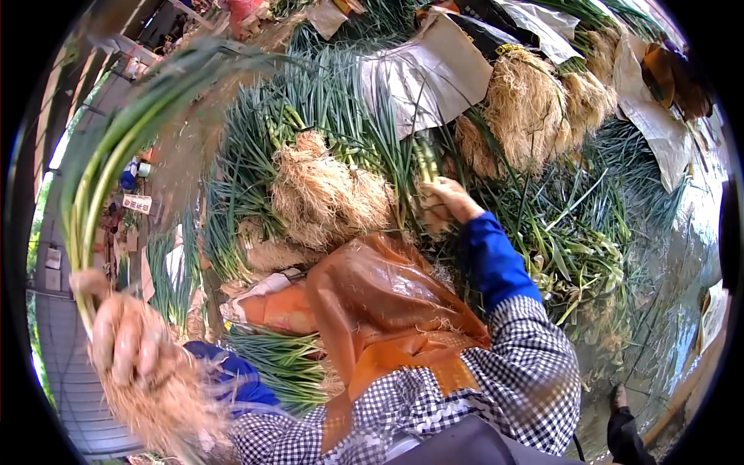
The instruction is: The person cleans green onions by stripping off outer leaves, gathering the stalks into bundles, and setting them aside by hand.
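Observation:
My left hand [130,335], raised at the far left, is closed around a bunch of green onions [99,186]. Their long leaves arch up and to the right, blurred at the tips, while pale stringy roots hang below the fist. Right of centre, my right hand [457,199] grips the lower stems of a few more green onions [425,161], whose leaves run up beside a pale sheet. Left of that hand lies a large heap of green onions [322,182] with tan roots toward me. A brown waterproof apron [376,283] covers my lap.
Root-heavy bundles [527,108] lie at the upper right beside a pale sheet [426,74]. Loose leaves and trimmings [577,225] cover the ground on the right. More green onions [283,368] lie by my left sleeve. A person's foot [620,397] shows at the lower right.

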### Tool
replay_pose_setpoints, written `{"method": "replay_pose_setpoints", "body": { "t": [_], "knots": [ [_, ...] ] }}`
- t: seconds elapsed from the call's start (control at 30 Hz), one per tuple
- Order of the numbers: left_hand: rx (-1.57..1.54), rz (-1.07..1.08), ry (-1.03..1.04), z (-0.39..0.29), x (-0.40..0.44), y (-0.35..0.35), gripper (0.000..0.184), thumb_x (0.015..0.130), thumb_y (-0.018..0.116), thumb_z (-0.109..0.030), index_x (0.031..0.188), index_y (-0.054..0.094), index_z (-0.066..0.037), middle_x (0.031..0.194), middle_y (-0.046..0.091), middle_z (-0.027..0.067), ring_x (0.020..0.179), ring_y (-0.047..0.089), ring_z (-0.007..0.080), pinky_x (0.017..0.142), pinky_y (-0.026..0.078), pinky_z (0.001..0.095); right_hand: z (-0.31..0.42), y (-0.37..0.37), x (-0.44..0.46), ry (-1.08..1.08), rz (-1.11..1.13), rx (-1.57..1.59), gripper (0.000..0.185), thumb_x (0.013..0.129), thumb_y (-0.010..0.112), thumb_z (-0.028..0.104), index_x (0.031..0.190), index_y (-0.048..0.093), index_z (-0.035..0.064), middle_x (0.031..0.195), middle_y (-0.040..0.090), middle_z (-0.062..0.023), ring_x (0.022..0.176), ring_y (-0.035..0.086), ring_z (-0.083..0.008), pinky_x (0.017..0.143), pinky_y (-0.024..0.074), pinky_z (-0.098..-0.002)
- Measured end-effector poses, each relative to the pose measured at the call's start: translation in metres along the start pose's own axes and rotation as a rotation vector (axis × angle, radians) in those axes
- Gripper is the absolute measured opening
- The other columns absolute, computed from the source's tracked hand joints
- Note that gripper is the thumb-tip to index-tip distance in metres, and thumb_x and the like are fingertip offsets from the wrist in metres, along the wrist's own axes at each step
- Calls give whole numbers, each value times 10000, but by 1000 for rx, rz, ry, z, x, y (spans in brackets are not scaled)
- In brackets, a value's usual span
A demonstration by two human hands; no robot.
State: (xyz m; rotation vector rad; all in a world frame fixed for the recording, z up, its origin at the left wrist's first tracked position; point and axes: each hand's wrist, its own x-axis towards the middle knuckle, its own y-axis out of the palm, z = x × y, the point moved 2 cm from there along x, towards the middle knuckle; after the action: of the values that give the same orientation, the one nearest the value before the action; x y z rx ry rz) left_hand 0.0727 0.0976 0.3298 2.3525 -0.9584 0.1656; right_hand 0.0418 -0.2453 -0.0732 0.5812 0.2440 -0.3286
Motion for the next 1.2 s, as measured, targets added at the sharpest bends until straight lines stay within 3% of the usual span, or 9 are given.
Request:
{"method": "replay_pose_setpoints", "body": {
  "t": [0.07, 0.2, 0.27, 0.53, 0.7, 0.9, 1.0, 1.13, 1.2],
  "knots": [
    [26, -10, 26, 3, 6, -6, 623, 717, 554, -36, 1308, 368, 31, 725, 510, 34, 612, 504, 115, 587, 508, 231, 31, -18, -46, 15, 39, 126, 221, 847, 609, 269, 868, 594, 50, 707, 555, 14, 592, 493, -92, 548, 411, -250],
    [-19, -48, -135, 98, 39, -56, 615, 717, 566, -41, 1298, 375, 28, 760, 519, 54, 656, 515, 126, 590, 514, 247, -21, -76, -48, 52, -264, -464, 226, 851, 608, 253, 912, 593, 36, 735, 533, 27, 654, 487, -69, 595, 394, -211],
    [16, -154, -14, 159, 35, -68, 588, 737, 552, -50, 1291, 374, 40, 828, 539, 83, 705, 524, 132, 607, 523, 249, 0, -56, -79, -103, -103, -47, 205, 859, 596, 240, 911, 584, 42, 748, 524, 32, 658, 480, -65, 596, 390, -207],
    [-272, -362, -804, 384, -65, -78, 204, 721, 588, -18, 923, 567, -4, 955, 593, 72, 876, 578, 154, 813, 481, 257, -38, -2, -95, 27, 122, 361, 224, 892, 517, 223, 813, 554, 17, 816, 593, -81, 809, 581, -179, 767, 467, -294],
    [-173, -333, -1017, 436, -103, -49, 215, 719, 640, -18, 933, 617, -29, 828, 609, 20, 798, 581, 123, 756, 467, 250, -22, -4, -75, -11, 30, -214, 327, 865, 549, 314, 972, 632, 16, 878, 625, -72, 739, 538, -127, 700, 426, -240],
    [-5, -530, -837, 474, -120, -56, 194, 719, 644, -17, 912, 619, -27, 823, 592, 17, 762, 558, 137, 724, 458, 260, -26, -27, -1, -106, -570, -1491, 447, 874, 481, 479, 800, 587, 51, 752, 631, -189, 783, 604, -386, 673, 488, -439],
    [20, -533, -764, 479, -118, -64, 180, 739, 635, -14, 917, 615, -28, 836, 582, 15, 764, 545, 129, 720, 452, 259, -37, -21, -25, -266, -559, -1211, 350, 914, 473, 375, 869, 597, 51, 722, 633, -133, 686, 622, -302, 639, 483, -394],
    [-85, -644, -824, 492, -124, -77, 130, 759, 615, -4, 889, 606, -16, 836, 586, 29, 766, 561, 131, 704, 471, 262, -30, 9, -142, -118, 44, -711, 306, 910, 531, 306, 964, 615, 17, 730, 552, 20, 670, 500, -96, 580, 428, -272],
    [-58, -647, -848, 481, -121, -69, 130, 748, 622, 2, 876, 605, -15, 821, 587, 37, 749, 571, 135, 688, 479, 252, -15, -10, -185, 267, -78, -279, 288, 904, 540, 308, 916, 614, 30, 705, 539, 20, 601, 466, -85, 539, 396, -248]
  ]
}}
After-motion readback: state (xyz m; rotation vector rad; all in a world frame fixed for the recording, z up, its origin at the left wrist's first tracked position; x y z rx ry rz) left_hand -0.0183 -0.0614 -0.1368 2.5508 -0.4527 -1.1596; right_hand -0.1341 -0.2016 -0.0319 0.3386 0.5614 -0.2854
